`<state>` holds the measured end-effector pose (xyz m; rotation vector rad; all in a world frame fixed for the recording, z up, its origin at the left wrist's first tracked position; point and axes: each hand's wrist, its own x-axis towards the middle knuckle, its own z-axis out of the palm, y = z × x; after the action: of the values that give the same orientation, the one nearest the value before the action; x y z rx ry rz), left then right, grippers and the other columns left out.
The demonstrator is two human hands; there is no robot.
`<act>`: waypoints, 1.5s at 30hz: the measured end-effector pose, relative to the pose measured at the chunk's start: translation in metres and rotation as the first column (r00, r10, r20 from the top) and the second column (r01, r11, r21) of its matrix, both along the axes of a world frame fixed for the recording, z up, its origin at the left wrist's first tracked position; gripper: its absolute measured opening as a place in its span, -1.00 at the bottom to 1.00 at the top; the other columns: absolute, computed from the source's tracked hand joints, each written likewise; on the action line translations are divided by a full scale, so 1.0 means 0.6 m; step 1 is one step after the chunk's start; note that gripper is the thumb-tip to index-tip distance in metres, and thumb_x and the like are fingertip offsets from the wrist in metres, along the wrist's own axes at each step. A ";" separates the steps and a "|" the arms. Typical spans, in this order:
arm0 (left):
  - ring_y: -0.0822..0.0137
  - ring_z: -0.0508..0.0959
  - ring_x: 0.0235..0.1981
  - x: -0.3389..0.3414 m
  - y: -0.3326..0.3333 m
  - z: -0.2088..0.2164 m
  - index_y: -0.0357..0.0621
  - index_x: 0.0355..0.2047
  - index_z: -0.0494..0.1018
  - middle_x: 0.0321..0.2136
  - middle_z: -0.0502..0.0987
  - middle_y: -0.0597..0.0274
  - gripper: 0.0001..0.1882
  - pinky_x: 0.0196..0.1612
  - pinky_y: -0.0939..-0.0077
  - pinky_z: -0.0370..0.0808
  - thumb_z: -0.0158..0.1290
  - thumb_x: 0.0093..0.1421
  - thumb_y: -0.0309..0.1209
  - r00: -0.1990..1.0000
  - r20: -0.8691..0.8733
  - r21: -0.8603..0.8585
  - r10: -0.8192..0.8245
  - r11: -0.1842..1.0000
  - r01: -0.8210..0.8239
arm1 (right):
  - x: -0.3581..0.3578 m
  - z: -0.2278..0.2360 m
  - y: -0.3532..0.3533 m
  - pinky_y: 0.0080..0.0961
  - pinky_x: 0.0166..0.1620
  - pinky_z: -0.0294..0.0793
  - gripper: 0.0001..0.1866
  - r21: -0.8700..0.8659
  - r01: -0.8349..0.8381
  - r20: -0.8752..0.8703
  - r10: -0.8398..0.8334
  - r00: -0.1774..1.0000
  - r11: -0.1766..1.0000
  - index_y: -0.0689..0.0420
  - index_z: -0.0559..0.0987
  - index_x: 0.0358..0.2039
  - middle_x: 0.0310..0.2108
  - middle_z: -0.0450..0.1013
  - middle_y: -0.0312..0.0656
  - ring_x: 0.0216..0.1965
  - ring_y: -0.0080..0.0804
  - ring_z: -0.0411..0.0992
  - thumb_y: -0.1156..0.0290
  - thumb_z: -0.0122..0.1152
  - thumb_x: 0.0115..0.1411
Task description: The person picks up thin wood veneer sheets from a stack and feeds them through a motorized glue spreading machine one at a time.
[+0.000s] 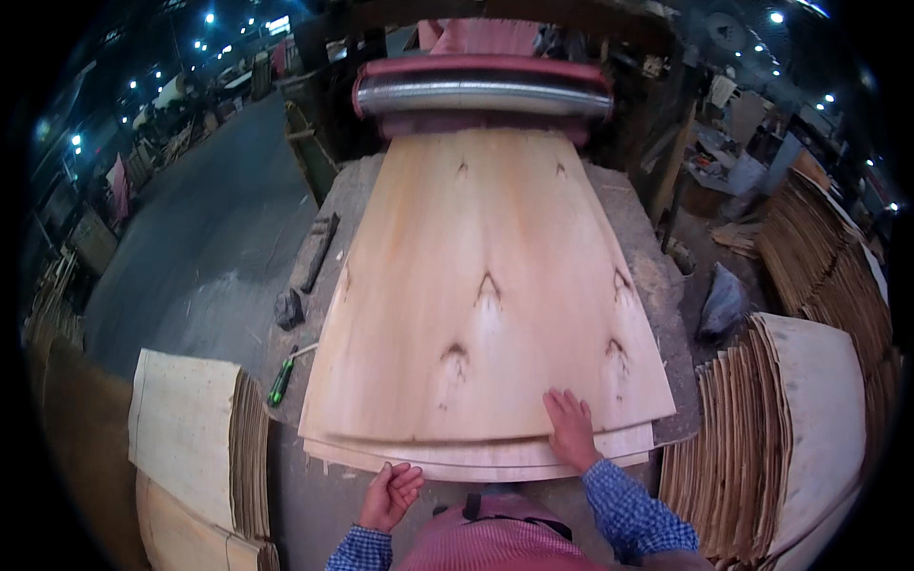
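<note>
A large pale wood veneer sheet (514, 333) with dark knot marks lies lengthwise in front of me. Its far end reaches a shiny metal roller (486, 95) with a red cover. Beneath its near edge, another veneer sheet (381, 457) sticks out slightly. My right hand (571, 430) rests on the top sheet close to the near right corner, fingers stretched out. Just off the near edge, left of centre, my left hand (390, 495) hovers with loosely bent fingers, thumb apart, and nothing visible in it.
A green-handled screwdriver (283, 377) lies on the worn table (324, 228) left of the sheets, with a dark bar (322, 249) farther back. Veneer stacks stand at the near left (186, 400) and near right (819, 400). A grey floor lane (209, 219) runs along the left.
</note>
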<state>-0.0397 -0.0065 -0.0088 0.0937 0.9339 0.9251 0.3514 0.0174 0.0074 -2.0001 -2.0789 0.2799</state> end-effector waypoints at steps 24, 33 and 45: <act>0.21 0.58 -0.21 0.033 0.039 -0.105 -0.20 -0.08 0.40 -0.20 0.57 0.08 -0.71 -0.23 0.42 0.60 -0.10 0.39 -0.23 0.939 -0.087 -0.105 0.334 0.934 -0.342 | -0.011 -0.131 0.305 0.07 0.30 0.05 -0.40 0.160 0.096 0.147 -0.120 0.982 0.982 0.09 0.31 0.26 0.32 0.15 -0.10 0.33 0.01 0.07 0.08 0.04 0.27; 0.23 0.63 -0.30 0.025 0.086 -0.035 -0.19 -0.01 0.41 -0.22 0.61 0.08 -0.61 -0.60 0.65 0.43 -0.05 0.37 -0.13 0.996 0.055 0.055 0.073 0.996 -0.076 | -0.089 -0.062 -0.128 0.10 0.25 0.11 -0.28 0.043 -0.051 -0.022 0.052 0.998 0.998 0.10 0.36 0.22 0.29 0.21 -0.03 0.32 0.03 0.11 -0.03 0.19 0.13; 0.24 0.64 -0.40 0.037 0.003 0.057 -0.31 0.07 0.31 -0.27 0.60 0.04 -0.63 -0.55 0.61 0.46 -0.06 0.38 -0.31 0.983 -0.117 0.243 -0.143 0.955 0.168 | -0.073 0.076 -0.160 0.05 0.21 0.20 -0.22 0.146 -0.104 0.091 0.092 0.992 0.984 0.02 0.33 0.25 0.23 0.25 -0.05 0.26 0.06 0.19 0.39 0.23 -0.09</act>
<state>-0.0173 -0.0045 0.0252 0.4282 0.8818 0.8947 0.3079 -0.0784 0.0528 -1.8551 -2.1823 0.0545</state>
